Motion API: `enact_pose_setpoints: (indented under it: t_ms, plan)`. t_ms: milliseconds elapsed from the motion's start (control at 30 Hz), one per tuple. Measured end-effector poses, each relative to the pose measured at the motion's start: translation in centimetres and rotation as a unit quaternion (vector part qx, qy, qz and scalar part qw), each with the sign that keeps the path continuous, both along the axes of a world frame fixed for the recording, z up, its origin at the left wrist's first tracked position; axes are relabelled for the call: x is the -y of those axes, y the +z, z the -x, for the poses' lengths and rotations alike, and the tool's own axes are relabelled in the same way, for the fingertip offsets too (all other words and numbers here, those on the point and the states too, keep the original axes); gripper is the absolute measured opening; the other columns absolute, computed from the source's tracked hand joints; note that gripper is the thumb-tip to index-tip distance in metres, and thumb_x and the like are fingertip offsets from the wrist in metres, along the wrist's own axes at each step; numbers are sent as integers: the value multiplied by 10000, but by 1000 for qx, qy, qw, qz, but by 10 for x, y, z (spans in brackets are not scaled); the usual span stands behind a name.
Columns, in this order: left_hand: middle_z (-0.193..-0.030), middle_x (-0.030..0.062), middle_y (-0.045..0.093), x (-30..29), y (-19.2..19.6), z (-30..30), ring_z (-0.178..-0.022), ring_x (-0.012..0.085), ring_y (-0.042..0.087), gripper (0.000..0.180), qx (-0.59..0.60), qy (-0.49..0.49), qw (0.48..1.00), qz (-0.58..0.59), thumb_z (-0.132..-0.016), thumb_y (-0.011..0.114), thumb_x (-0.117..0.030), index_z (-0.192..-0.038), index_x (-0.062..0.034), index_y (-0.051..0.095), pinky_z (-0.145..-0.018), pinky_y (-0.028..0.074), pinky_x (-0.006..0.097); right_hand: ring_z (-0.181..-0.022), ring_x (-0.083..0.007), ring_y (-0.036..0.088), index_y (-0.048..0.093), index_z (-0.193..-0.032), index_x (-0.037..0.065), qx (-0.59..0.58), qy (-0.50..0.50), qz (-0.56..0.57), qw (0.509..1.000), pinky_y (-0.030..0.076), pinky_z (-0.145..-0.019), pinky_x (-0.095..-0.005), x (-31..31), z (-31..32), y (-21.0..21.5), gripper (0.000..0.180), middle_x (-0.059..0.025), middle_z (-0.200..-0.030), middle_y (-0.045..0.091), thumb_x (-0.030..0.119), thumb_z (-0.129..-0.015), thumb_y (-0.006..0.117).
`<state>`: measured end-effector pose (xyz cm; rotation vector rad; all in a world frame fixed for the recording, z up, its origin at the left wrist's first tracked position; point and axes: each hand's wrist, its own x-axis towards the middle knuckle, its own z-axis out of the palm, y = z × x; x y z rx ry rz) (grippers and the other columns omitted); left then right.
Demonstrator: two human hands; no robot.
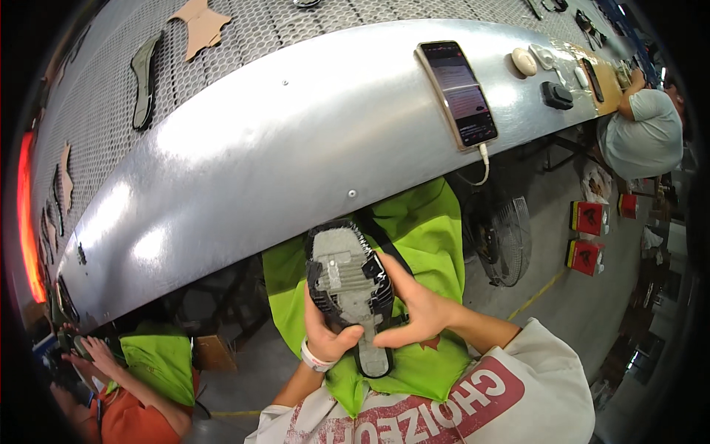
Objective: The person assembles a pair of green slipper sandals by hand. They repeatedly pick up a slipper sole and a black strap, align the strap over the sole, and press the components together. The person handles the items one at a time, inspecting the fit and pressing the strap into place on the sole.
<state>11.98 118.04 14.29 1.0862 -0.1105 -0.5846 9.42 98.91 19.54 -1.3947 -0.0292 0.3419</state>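
A black shoe upper [347, 274] is held over my lap, its grey underside turned up and its black edges gathered around the rim. The wide toe end points toward the metal table, and the narrow heel end lies near my body. Around its left side my left hand [329, 339] is closed, the thumb resting on the grey sole near the heel. On the other side my right hand [418, 307] grips the edge, fingers partly hidden beneath and thumb toward the heel. Below the shoe spreads a bright green apron [425, 229].
A smooth metal table [244, 170] curves ahead, bordering a mesh conveyor [251, 44] with shoe parts on it. A phone [458, 96] with a charging cable lies there beside a black case [556, 95]. At right stands a fan [506, 240]; co-workers sit left [140, 392] and right [643, 133].
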Motion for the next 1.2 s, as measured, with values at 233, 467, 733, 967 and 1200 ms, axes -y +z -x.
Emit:
enact_pose_setpoints:
  t_ms: [233, 467, 733, 967, 1200]
  plan:
    - [-1356, 132, 429, -11, -10, -5, -1242, 230, 438, 970, -21, -110, 991, 68, -666, 828, -172, -1422, 25, 253, -1054, 340, 377, -1021, -134, 436, 413, -1152, 10, -81, -131, -88, 984, 358, -942, -309, -7, -12, 4, 306, -61, -1068, 472, 139, -903, 535]
    - [-1314, 92, 521, -26, -40, -21, -1192, 218, 512, 969, -159, -294, 935, 116, -557, 914, -176, -1369, 6, 417, -1016, 413, 378, -1042, -145, 449, 424, -1188, -20, -85, -130, -116, 981, 369, -936, -305, -4, -13, 8, 346, -88, -1118, 497, 151, -902, 515]
    - [-1160, 110, 583, -11, 12, -59, -1038, 214, 577, 851, 94, -29, 995, -2, -600, 903, -330, -1233, 53, 482, -906, 469, 336, -1132, -388, 473, 324, -1331, -121, 127, -79, 331, 932, 384, -986, -407, -17, 7, 43, 823, -263, -1208, 462, 455, -850, 661]
    - [-953, 91, 664, -5, 77, -69, -841, 152, 627, 713, 165, -8, 973, -163, -623, 877, -409, -1066, 51, 559, -742, 514, 298, -848, -362, 526, 482, -1124, -82, 138, -192, 327, 915, 439, -744, -410, -32, 4, 41, 508, -219, -962, 504, 302, -832, 643]
    - [-833, 149, 697, -38, 80, -41, -741, 213, 704, 631, 327, -206, 876, -289, -594, 869, -309, -1026, 69, 605, -673, 544, 311, -571, -184, 437, 484, -749, -1, 146, -305, 161, 927, 363, -549, -358, 6, -88, 78, 339, -81, -610, 454, 269, -954, 504]
